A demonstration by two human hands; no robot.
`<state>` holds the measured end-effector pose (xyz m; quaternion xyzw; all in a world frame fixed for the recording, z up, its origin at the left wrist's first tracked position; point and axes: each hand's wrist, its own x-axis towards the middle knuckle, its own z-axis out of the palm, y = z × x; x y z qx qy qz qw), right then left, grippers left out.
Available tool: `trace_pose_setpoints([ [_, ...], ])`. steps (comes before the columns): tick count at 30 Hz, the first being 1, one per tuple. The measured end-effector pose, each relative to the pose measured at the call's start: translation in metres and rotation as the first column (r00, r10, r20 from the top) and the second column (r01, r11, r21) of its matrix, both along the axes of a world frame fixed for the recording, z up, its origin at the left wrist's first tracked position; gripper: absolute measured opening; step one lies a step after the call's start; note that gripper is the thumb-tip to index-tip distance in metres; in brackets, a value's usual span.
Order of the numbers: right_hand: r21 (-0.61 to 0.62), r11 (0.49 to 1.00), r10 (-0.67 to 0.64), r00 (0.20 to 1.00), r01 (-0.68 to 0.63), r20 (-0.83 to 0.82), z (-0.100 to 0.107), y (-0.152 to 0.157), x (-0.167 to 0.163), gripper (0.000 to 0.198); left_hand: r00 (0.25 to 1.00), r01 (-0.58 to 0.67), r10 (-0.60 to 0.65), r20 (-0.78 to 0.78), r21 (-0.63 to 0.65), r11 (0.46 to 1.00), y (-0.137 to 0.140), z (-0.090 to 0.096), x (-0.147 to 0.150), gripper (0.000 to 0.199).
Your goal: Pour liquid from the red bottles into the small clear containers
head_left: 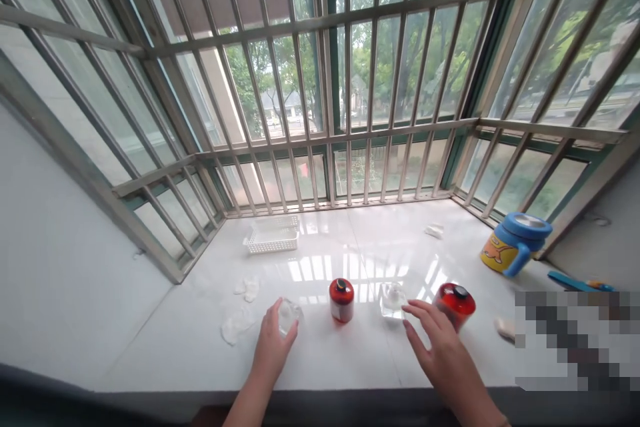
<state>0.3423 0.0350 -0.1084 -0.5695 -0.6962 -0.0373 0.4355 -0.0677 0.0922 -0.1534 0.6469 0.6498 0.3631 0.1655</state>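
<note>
My left hand (273, 340) is curved around a small transparent glass container (289, 315), thumb on its right side and fingers on its left. My right hand (435, 340) has its fingers apart, with the fingertips at the right edge of a second transparent glass container (393, 300) that has a rounded top. Whether they touch it I cannot tell. Between the two containers stands a red bottle (342, 300) with a black cap and a pale label. Another red bottle (456, 305) with a black cap is just behind my right hand, which partly hides it.
White crumpled tissues (237, 323) lie left of my left hand. A white perforated basket (273, 237) sits at the back left, another tissue (434, 231) at the back right. A blue-and-yellow mug (517, 243) stands right, near a blue strap-like item (575, 280). Window bars enclose the white counter (350, 363).
</note>
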Motion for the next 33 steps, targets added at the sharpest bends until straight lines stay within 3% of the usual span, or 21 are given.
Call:
trace_pose_setpoints([
  [5, -0.051, 0.997, -0.047, 0.997, 0.050, 0.063, -0.010, -0.025, 0.025, 0.029, 1.000, 0.003, -0.003, -0.020, 0.007, 1.000, 0.002, 0.002, 0.002, 0.065],
  [10, -0.114, 0.993, -0.018, 0.992, 0.033, 0.124, -0.008, -0.063, 0.024, 0.026, 1.000, 0.018, -0.018, -0.014, -0.009, 1.000, 0.000, 0.004, 0.003, 0.066],
  [19, -0.121, 0.993, 0.039, 0.972, -0.011, 0.233, -0.029, -0.110, 0.036, 0.024, 0.999, 0.022, -0.021, -0.025, 0.018, 1.000, 0.001, 0.001, 0.001, 0.061],
  [26, -0.182, 0.983, 0.010, 0.967, 0.037, 0.254, -0.033, -0.110, 0.044, 0.026, 0.996, 0.051, -0.052, -0.065, -0.027, 0.998, -0.001, 0.003, 0.000, 0.065],
  [33, -0.245, 0.962, -0.030, 0.939, 0.119, 0.341, -0.036, -0.064, 0.018, 0.055, 0.997, 0.053, -0.054, -0.046, -0.029, 0.998, 0.000, -0.001, 0.000, 0.069],
])
